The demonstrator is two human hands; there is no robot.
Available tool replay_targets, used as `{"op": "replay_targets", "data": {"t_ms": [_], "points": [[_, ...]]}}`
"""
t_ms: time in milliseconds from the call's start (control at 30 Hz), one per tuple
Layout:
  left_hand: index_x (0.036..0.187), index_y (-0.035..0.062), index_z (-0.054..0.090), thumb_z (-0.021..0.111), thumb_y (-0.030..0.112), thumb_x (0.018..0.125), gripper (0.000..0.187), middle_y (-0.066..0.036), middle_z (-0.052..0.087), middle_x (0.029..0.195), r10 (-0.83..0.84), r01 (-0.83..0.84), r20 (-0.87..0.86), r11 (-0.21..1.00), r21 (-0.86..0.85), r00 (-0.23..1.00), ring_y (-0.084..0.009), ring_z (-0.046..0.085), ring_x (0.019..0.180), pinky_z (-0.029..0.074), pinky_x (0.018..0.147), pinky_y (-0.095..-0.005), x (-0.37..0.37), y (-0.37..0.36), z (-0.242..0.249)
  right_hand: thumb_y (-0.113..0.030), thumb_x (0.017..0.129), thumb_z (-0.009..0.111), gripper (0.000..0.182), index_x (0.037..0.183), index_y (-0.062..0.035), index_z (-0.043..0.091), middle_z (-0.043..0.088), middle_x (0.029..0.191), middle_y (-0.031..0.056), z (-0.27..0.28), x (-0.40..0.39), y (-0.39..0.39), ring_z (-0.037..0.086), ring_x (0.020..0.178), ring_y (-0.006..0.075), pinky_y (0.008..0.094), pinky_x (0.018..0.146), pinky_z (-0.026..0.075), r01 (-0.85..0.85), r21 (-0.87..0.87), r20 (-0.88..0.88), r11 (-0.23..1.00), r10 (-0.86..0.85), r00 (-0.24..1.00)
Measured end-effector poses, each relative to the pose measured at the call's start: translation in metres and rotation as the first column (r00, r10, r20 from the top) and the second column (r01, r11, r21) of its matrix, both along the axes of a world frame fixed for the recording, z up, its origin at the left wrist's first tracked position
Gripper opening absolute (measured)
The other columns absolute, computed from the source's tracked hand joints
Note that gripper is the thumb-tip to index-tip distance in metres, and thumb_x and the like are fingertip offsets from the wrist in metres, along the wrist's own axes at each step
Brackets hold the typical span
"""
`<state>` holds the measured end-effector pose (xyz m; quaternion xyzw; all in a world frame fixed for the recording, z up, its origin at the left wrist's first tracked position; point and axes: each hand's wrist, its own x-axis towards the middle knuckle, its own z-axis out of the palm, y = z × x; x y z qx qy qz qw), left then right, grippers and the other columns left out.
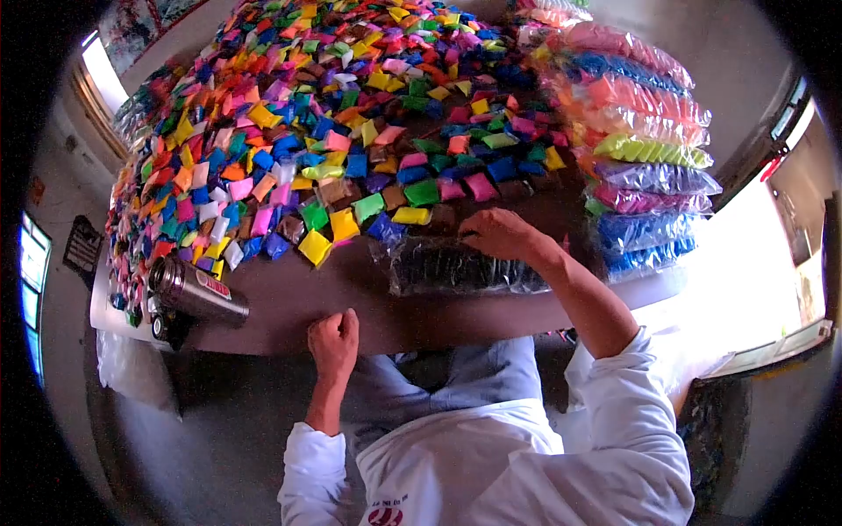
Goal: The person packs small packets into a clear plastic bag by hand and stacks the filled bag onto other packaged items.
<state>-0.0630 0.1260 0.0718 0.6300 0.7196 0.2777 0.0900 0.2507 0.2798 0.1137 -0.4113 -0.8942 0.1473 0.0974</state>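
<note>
My right hand (504,235) is over a clear plastic bag (469,272) of dark packets lying near the table's front edge. Its fingers are curled together, and anything between them is too small or hidden to make out. Just left of those fingers lies a brown packet (445,216). My left hand (333,342) is closed in a fist at the table's front edge, with nothing showing in it. Beyond both hands spreads a large heap of small colourful packets (316,167); a yellow packet (316,249) is among the ones closest to my left hand.
A steel flask (200,291) lies on its side at the front left, beside a small dark object (160,326). Filled clear bags, sorted by colour, form a stack (653,175) on the right. Clear plastic (136,373) hangs below the table's left end.
</note>
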Motion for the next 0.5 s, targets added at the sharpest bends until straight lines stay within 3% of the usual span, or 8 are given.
{"op": "replay_targets", "data": {"t_ms": [33, 233, 267, 333, 433, 500], "points": [[0.069, -0.0008, 0.062, 0.056, 0.027, 0.087, 0.034, -0.019, 0.06, 0.069, 0.005, -0.004, 0.045, 1.0, -0.018, 0.999, -0.0382, 0.057, 0.068, 0.042, 0.068, -0.0462, 0.0, 0.004, 0.001, -0.035, 0.088, 0.054, 0.03, 0.1, -0.0087, 0.063, 0.066, 0.089, 0.016, 0.002, -0.001, -0.002, 0.064, 0.086, 0.0332, 0.0467, 0.074, 0.052, 0.073, 0.002, 0.021, 0.997, -0.073, 0.997], [0.063, -0.0021, 0.055, 0.057, 0.026, 0.086, 0.037, -0.021, 0.056, 0.063, -0.032, 0.033, 0.105, 0.999, -0.014, 0.994, -0.0387, 0.055, 0.06, 0.04, 0.057, -0.046, 0.002, 0.036, 0.0, -0.045, 0.089, 0.049, 0.039, 0.096, -0.0081, 0.061, 0.065, 0.091, 0.0163, 0.051, -0.011, -0.041, 0.063, 0.083, 0.0358, 0.0492, 0.07, 0.051, 0.103, -0.152, 0.117, 0.983, -0.086, 0.989], [0.061, -0.0022, 0.053, 0.057, 0.025, 0.086, 0.038, -0.021, 0.054, 0.061, -0.054, 0.052, 0.111, 0.999, 0.016, 0.992, -0.0389, 0.054, 0.057, 0.039, 0.055, -0.0466, 0.005, 0.044, -0.001, -0.047, 0.088, 0.05, 0.044, 0.105, -0.0082, 0.059, 0.064, 0.094, 0.0154, 0.028, -0.008, -0.049, 0.063, 0.086, 0.0363, 0.0512, 0.074, 0.049, 0.091, 0.083, 0.08, 0.992, -0.097, 0.992], [0.06, -0.0022, 0.052, 0.058, 0.023, 0.086, 0.036, -0.021, 0.053, 0.061, -0.116, 0.103, 0.134, 0.99, 0.097, 0.984, -0.0389, 0.053, 0.057, 0.038, 0.054, -0.0466, 0.013, 0.054, -0.009, -0.04, 0.083, 0.059, 0.045, 0.112, -0.0059, 0.055, 0.062, 0.099, 0.0162, 0.008, -0.013, -0.059, 0.059, 0.092, 0.0337, 0.0462, 0.077, 0.046, 0.116, 0.26, 0.179, 0.959, -0.166, 0.97], [0.061, -0.0019, 0.05, 0.057, 0.015, 0.085, 0.03, -0.02, 0.051, 0.061, -0.21, 0.16, 0.151, 0.943, 0.292, 0.966, -0.0375, 0.05, 0.058, 0.037, 0.055, -0.0448, 0.038, 0.071, -0.022, -0.032, 0.083, 0.06, 0.041, 0.114, -0.0058, 0.055, 0.061, 0.098, 0.0143, -0.023, -0.008, -0.054, 0.058, 0.092, 0.0321, 0.0448, 0.079, 0.045, 0.173, 0.288, -0.03, 0.942, -0.171, 0.985], [0.062, -0.0028, 0.049, 0.056, 0.013, 0.085, 0.029, -0.02, 0.051, 0.062, -0.237, 0.187, 0.172, 0.947, 0.261, 0.956, -0.0366, 0.05, 0.06, 0.037, 0.056, -0.0439, 0.042, 0.082, -0.032, -0.03, 0.084, 0.06, 0.04, 0.115, -0.0056, 0.054, 0.06, 0.097, 0.0142, -0.027, -0.005, -0.052, 0.058, 0.092, 0.0322, 0.0449, 0.079, 0.044, 0.203, 0.305, -0.093, 0.93, -0.183, 0.979]]}}
